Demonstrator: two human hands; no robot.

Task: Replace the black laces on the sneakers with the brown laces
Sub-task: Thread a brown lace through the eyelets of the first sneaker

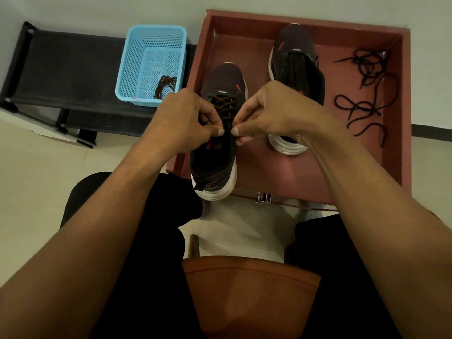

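Your left hand and right hand each pinched the woven brown lace over the dark white-soled sneaker, lying toe-away at the red-brown tray's near-left corner.

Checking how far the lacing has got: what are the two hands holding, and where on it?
The left hand and the right hand each pinch the brown lace by the top eyelets of the near sneaker.

Dim, warm indoor light; soft shadows; wide-angle edges bend; focus perhaps slightly soft.
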